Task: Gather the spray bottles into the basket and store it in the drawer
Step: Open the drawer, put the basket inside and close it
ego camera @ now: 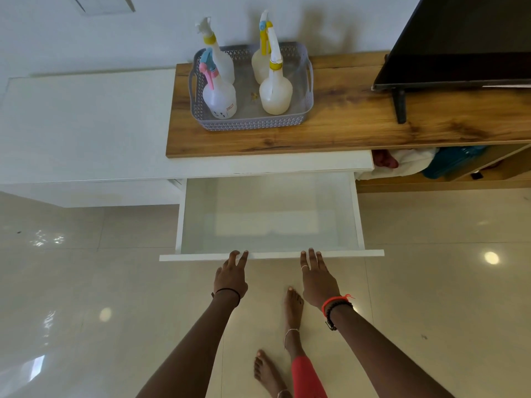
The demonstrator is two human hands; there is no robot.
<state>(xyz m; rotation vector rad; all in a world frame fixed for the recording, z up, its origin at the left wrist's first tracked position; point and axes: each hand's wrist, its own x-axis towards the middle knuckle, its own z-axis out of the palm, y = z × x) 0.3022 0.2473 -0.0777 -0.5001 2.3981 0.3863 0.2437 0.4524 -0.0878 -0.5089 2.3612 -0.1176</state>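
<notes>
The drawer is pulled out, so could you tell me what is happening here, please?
A person has both hands on the front edge of the open drawer, left hand and right hand. Four spray bottles stand in the grey basket on the wooden top. The basket is not yet in the drawer.

**Wooden top carries the basket, white unit runs left, tiles below**

Centre to right of frame, the wooden top (359, 122) bears a grey lattice basket (253, 123) at its left end, and four spray bottles stand upright inside it. At upper right a dark screen (459, 38) plants its black foot on the same wood. To the left stretches the bare white cabinet top (86, 124). Across the bottom spreads the glossy tiled floor (86, 311), with two bare feet on it at lower centre.
</notes>
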